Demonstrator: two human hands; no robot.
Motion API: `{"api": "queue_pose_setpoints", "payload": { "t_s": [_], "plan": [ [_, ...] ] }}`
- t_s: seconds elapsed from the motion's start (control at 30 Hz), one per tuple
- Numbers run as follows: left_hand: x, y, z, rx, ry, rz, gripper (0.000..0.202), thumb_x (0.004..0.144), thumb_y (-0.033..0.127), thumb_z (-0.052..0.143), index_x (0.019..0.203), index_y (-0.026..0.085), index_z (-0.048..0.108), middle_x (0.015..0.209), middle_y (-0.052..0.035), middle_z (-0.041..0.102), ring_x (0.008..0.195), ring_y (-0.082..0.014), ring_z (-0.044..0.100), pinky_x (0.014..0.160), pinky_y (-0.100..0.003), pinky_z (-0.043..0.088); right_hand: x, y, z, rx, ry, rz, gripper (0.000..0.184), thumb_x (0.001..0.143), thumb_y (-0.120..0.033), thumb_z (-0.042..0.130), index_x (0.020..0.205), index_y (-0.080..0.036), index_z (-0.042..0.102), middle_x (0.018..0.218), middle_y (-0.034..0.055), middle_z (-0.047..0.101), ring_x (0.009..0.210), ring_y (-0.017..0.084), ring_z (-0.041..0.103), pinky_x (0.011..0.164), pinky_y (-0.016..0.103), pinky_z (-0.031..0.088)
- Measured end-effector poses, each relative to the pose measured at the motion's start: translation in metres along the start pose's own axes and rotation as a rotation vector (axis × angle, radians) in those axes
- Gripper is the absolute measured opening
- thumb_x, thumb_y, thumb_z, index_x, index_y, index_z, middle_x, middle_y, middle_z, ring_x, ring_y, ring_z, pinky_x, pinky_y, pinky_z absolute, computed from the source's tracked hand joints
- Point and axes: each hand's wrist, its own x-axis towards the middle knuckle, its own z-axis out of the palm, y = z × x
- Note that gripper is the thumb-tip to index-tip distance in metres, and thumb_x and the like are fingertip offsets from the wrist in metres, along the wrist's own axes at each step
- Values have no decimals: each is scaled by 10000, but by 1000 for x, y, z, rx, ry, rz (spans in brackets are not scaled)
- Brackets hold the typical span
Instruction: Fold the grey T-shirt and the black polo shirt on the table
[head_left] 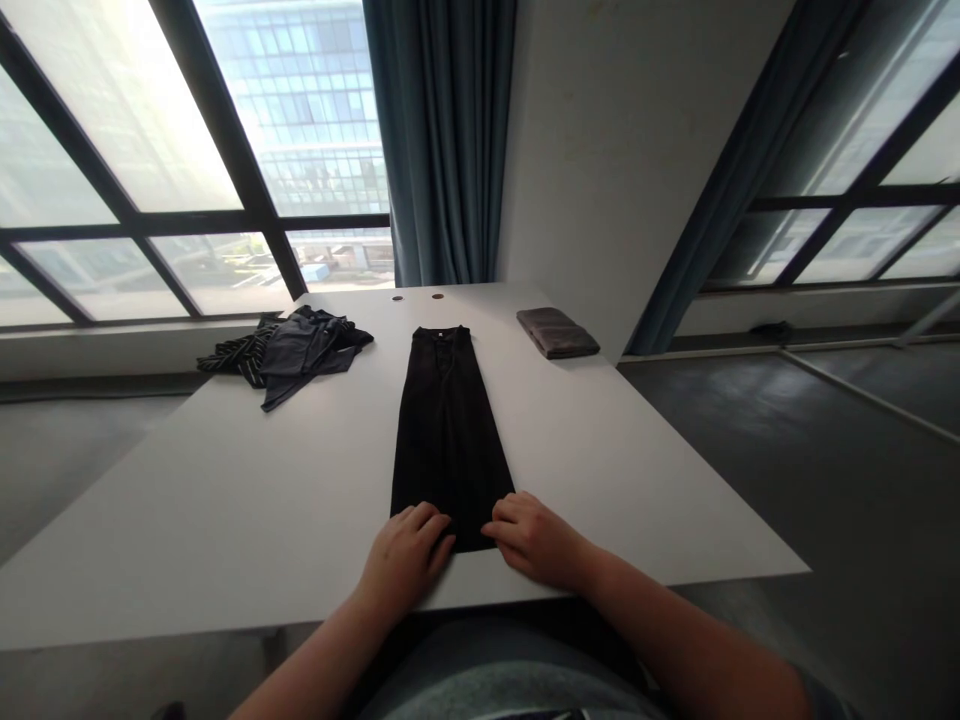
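Black shirt lay folded into a long narrow strip, running straight away from the person down the middle of the white table. Its hem end sat just short of the near edge; collar end pointed at the far edge, with a small white label showing there.

Left hand was on the near-left corner of the hem, fingers curved over the cloth. Right hand was on the near-right corner, fingertips touching the shirt's edge. Both hands were released: fingers loose, no clench or pinch visible. Hands sat a little apart, with the hem between them.

Shirt's long sides were well apart from both side edges of the table, with more room towards the right corner at the near edge.

Past the collar, heap of dark clothing lay towards the far-left corner, navy cloth over a striped piece, well apart from the shirt. Folded grey-brown towel sat near the far-right corner, also apart from the shirt. Two small round grommets were set in the table by the far edge, beyond the collar.

Far edge ran along the wall and window, with a teal curtain hanging at the corner. Grey floor showed off the right edge.
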Motion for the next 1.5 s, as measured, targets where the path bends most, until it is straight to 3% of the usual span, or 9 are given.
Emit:
{"api": "queue_pose_setpoints", "payload": {
  "t_s": [0.33,0.43,0.63,0.73,0.83,0.93,1.1,1.3,1.5],
  "plan": [
    [8,14,-16,73,-208,-77,295,925,393,725,1176,238,711,1143,-86,710,1042,-290,656,888,-443,529,21,-11,1,87,-91,206,356,952,-281,678,1300,-212,696,1127,88,660,1050,223,583,968,399,470],
    [13,17,-12,90,-266,-136,144,972,320,643,1035,220,725,1039,-78,714,970,-260,675,857,-405,522,31,-14,4,118,-161,269,288,951,-288,680,1226,-218,729,1083,71,664,1013,216,585,947,394,473],
    [12,14,-18,15,-295,-135,227,1022,329,540,916,224,711,939,-53,721,894,-219,691,787,-344,498,29,-14,2,146,-182,281,325,952,-276,675,1266,-219,734,1119,83,678,1039,218,599,957,381,484],
    [30,10,-24,38,-279,-218,346,1066,413,457,894,226,691,905,-45,739,881,-215,710,770,-327,492,41,3,-7,239,-216,225,295,968,-229,633,1235,-201,754,1110,75,713,1021,188,643,950,326,500],
    [65,5,-21,166,-235,-332,323,1067,404,446,1023,205,697,1012,-86,766,976,-253,726,818,-347,511,80,34,-13,258,-168,303,252,980,-204,593,1141,-188,786,1093,59,752,1037,174,679,969,287,497],
    [100,1,-14,229,-347,-442,322,1011,381,547,1146,140,711,1074,-155,774,1039,-310,733,828,-375,541,139,70,-11,212,-164,474,255,981,-231,597,1132,-189,798,1139,47,770,1056,168,699,925,238,497],
    [131,-1,-11,212,-488,-551,342,992,317,553,1102,88,783,1129,-234,766,1073,-341,740,837,-393,573,210,110,9,80,-256,686,247,960,-343,658,1060,-190,824,1134,61,781,1090,195,711,892,218,497],
    [137,-12,-10,187,-493,-569,332,956,182,512,1097,111,803,1156,-214,772,1094,-326,740,849,-371,581,226,125,35,-11,-247,818,373,920,-399,691,1124,-104,793,1157,182,754,1072,255,724,863,268,525],
    [134,-13,-3,172,-391,-473,348,1005,321,488,1069,139,778,1092,-182,778,1044,-308,744,850,-383,569,233,137,40,-6,-236,819,279,899,-312,675,1073,-134,801,1088,134,774,998,220,736,798,234,513]
  ]
}}
